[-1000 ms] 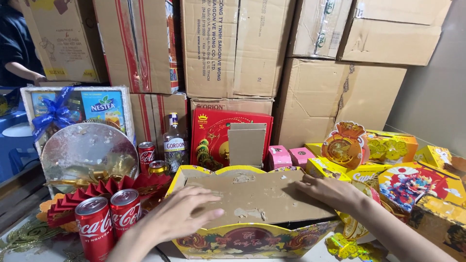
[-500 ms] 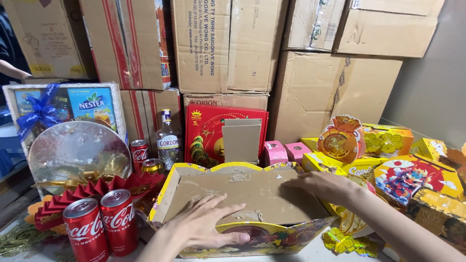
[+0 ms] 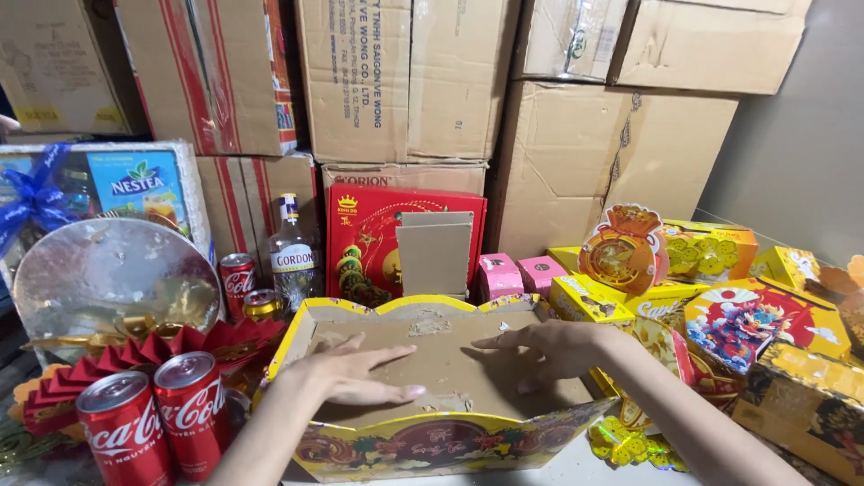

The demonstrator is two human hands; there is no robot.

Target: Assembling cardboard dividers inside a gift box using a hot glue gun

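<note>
Both hands have slid forward inside the cardboard tray (image 3: 432,378); left hand (image 3: 355,373) and right hand (image 3: 549,346) lie spread flat, pressing its brown floor. Even, outward pressure should seat it squarely on the table.

Cardboard tray (image 3: 432,360): raw brown board inside, matt and rough, scuffed in patches where the surface has torn; outer walls of printed paper, glossy yellow with red ornament. Soda cans (image 3: 157,427): smooth red metal, shiny, silvery tops. Glass bottle (image 3: 293,256): clear, glossy, paper label. Stacked cartons (image 3: 594,153): plain corrugated cardboard, matt, creased. Red gift box (image 3: 369,238): glossy printed card with gold detail. Round domed cover (image 3: 108,274): clear reflective plastic. Ribbon bow (image 3: 31,193): blue, satin-like sheen. Small yellow boxes (image 3: 765,324): glossy printed card.
</note>
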